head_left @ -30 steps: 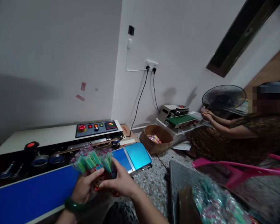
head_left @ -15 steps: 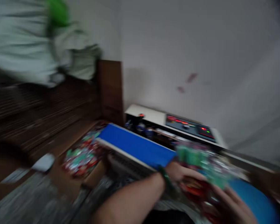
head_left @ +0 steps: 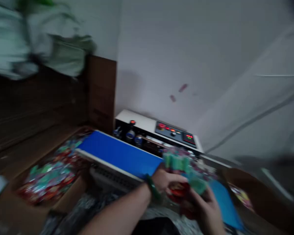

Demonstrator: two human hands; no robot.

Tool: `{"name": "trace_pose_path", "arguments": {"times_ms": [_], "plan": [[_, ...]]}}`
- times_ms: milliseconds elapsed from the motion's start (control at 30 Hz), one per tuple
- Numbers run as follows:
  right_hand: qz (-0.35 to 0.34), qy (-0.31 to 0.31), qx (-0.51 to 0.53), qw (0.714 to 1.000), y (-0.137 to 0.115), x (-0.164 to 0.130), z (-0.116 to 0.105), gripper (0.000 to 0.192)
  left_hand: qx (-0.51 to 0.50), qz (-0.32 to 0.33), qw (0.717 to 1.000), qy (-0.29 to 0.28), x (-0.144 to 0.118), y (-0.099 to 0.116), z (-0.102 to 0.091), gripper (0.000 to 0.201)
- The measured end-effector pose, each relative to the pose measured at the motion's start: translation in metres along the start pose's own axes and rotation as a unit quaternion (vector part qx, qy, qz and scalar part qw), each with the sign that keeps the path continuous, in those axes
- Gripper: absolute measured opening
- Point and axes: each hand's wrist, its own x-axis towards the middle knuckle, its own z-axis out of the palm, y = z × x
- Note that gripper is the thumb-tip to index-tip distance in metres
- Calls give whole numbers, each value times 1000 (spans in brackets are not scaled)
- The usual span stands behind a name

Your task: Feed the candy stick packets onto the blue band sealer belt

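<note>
The view has swung hard to the left and the frame is smeared with motion: the co-worker, the fan and the pink chair that sat at the right a second ago are gone from sight, and a box of coloured packets (head_left: 47, 178) now fills the lower left, with brown wooden panelling (head_left: 100, 93) above it. Through that turn the packet of green sticks (head_left: 183, 171) has stayed in both hands, low and right of centre, just over the near end of the blue conveyor belt (head_left: 120, 155) — so the work with it looks unbroken, only seen from a new angle. The left hand (head_left: 165, 181), with its green bangle (head_left: 153, 189) at the wrist, is closed around the packet's left side; the right hand (head_left: 205, 209) clasps it from below and the right, fingers curled on its red bottom part. The sealing machine (head_left: 147, 125) runs from centre toward the right, its control panel (head_left: 175, 133) lit — its black housing stands just behind the belt and close behind the packet, a hard edge on the far side. Open room lies along the belt toward the left; at lower right a brown box (head_left: 257, 192) sits near the right hand, its outline too blurred to judge.
</note>
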Motion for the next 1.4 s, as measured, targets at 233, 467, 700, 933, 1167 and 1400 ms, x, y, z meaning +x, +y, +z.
{"name": "trace_pose_path", "arguments": {"times_ms": [233,467,700,933,1167,1400], "plan": [[-38,10,82,996,-2,0,-7,40,-64,-8,997,44,5,11,3,17],[-39,-2,84,996,-1,-4,-23,32,-23,-2,998,50,5,13,7,21],[-35,5,148,988,-15,-13,-37,31,24,76,984,158,19,1,-2,39],[-58,-30,66,996,-23,-3,-5,36,-51,-42,998,7,11,-23,10,42],[-123,48,6,991,-15,9,2,40,27,-50,996,-71,8,-15,6,48],[-98,25,56,993,-16,12,-3,23,-14,-18,1000,10,9,-16,12,48]]}}
